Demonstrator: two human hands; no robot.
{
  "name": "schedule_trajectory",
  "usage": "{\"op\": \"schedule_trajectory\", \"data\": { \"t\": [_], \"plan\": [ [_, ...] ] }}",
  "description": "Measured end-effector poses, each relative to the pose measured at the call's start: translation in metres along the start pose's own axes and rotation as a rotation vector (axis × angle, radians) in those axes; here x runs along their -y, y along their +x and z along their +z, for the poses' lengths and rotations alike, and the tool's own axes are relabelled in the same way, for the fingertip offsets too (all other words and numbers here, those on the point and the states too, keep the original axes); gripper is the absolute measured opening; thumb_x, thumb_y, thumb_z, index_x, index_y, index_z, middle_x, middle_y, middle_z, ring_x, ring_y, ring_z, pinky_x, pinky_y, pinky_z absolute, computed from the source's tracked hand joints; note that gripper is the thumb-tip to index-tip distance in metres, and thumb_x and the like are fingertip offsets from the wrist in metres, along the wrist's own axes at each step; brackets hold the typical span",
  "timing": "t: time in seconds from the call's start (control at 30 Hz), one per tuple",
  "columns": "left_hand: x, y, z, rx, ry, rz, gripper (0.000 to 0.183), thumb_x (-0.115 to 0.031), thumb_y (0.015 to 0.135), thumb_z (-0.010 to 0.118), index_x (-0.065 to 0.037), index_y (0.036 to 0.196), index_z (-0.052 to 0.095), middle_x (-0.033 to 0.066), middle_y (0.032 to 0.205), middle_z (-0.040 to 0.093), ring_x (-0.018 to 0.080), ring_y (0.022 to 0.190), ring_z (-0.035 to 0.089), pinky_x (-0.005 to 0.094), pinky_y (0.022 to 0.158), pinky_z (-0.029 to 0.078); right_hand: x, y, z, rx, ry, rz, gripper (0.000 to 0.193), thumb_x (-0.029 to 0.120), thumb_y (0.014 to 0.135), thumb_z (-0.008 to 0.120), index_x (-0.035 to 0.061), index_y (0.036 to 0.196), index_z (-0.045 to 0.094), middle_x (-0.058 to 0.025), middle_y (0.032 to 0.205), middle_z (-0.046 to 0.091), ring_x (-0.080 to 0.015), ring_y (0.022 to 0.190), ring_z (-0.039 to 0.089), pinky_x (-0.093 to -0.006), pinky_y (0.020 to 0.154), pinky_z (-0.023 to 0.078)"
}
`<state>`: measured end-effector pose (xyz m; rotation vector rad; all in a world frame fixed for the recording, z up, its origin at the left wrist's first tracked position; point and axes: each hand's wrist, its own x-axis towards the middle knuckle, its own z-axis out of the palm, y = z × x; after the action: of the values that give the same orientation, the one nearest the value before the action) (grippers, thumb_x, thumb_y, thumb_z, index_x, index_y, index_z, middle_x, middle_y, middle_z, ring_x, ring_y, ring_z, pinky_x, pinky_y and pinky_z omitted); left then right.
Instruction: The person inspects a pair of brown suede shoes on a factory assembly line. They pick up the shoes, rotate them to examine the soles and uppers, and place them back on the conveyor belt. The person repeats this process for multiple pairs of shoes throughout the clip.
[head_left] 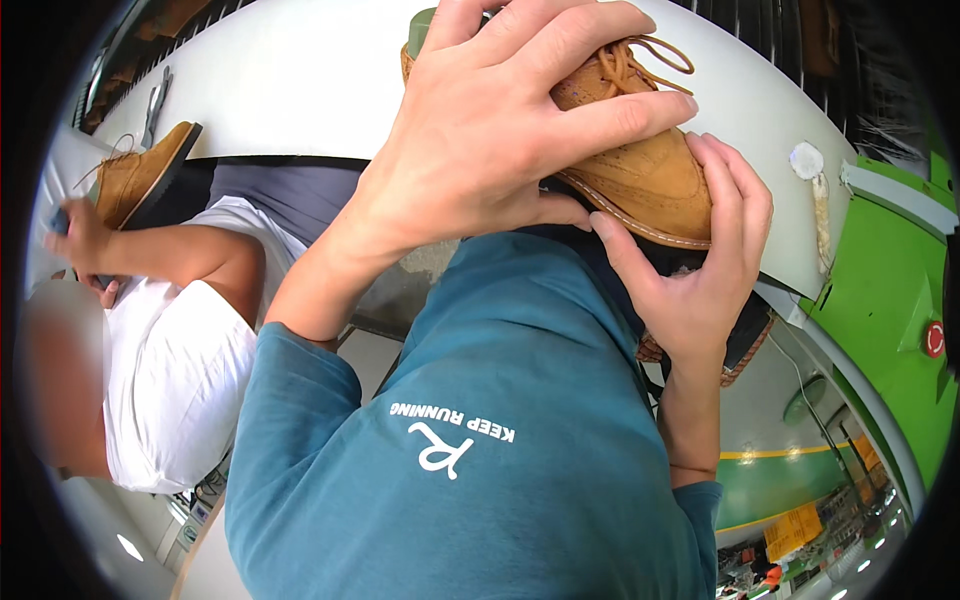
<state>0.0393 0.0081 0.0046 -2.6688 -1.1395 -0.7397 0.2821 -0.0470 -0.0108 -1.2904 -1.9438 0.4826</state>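
Observation:
A tan lace-up shoe (640, 185) with punched holes, brown laces (650, 62) and pale stitching along its welt is tilted between my hands over the table's near edge. My left hand (490, 140) spans its side and upper from the left, fingers spread across the lacing area and thumb low by the sole edge. My right hand (700, 260) grips the toe end, its fingers curled around the front and its thumb at the welt, close to the left thumb. A green piece (420, 32) shows at the shoe's far end, partly behind my left hand.
A white worktable (290, 80) curves across the top, with a metal tool (155, 108) at far left and a white round-headed stick (822, 215) at right. A co-worker (180, 390) at left holds another tan shoe (150, 178). A green machine (885, 290) with a red button stands right.

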Motion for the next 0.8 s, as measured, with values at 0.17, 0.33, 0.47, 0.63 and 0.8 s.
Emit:
{"op": "schedule_trajectory", "data": {
  "t": [0.17,0.33,0.47,0.63,0.8],
  "plan": [
    [0.005,-0.005,0.004,-0.021,-0.024,-0.022,0.068,-0.056,0.078,0.083,-0.029,0.140,0.073,0.0142,0.147,0.058,0.0326,0.126,0.060,0.0536,0.105,0.038,0.012,0.008,-0.004,0.049,0.013,0.084,0.078,0.016,0.075,0.098,0.0037,0.144,0.064,-0.0150,0.141,0.060,-0.0325,0.129,0.061,-0.0438,0.108,0.052],
    [0.006,-0.008,0.008,-0.037,-0.051,-0.037,0.069,-0.055,0.078,0.083,-0.028,0.140,0.073,0.0143,0.147,0.058,0.0328,0.126,0.060,0.0537,0.105,0.038,0.014,0.018,-0.010,0.098,0.017,0.112,0.073,0.014,0.077,0.097,0.0004,0.142,0.067,-0.0150,0.139,0.062,-0.0296,0.126,0.064,-0.0415,0.108,0.053],
    [0.002,-0.005,0.007,-0.046,-0.057,-0.050,0.069,-0.055,0.077,0.083,-0.028,0.139,0.074,0.0143,0.147,0.058,0.0329,0.126,0.060,0.0537,0.105,0.038,0.015,0.022,-0.010,0.109,0.034,0.156,0.072,0.014,0.077,0.096,0.0000,0.142,0.067,-0.0142,0.139,0.062,-0.0284,0.126,0.064,-0.0404,0.108,0.052],
    [-0.003,0.001,0.011,-0.064,-0.073,-0.047,0.069,-0.055,0.077,0.084,-0.027,0.139,0.074,0.0144,0.147,0.058,0.0331,0.125,0.059,0.0539,0.105,0.038,0.015,0.019,-0.010,0.136,0.011,0.146,0.077,0.015,0.078,0.096,0.0010,0.146,0.063,-0.0142,0.142,0.059,-0.0288,0.130,0.061,-0.0409,0.110,0.051],
    [-0.001,0.000,0.011,-0.067,-0.061,-0.031,0.069,-0.055,0.076,0.084,-0.027,0.139,0.074,0.0145,0.147,0.058,0.0332,0.125,0.059,0.0540,0.105,0.038,0.010,0.020,-0.021,0.222,0.018,0.101,0.083,0.012,0.077,0.094,0.0022,0.152,0.059,-0.0150,0.148,0.055,-0.0302,0.135,0.059,-0.0419,0.113,0.049]
  ]
}}
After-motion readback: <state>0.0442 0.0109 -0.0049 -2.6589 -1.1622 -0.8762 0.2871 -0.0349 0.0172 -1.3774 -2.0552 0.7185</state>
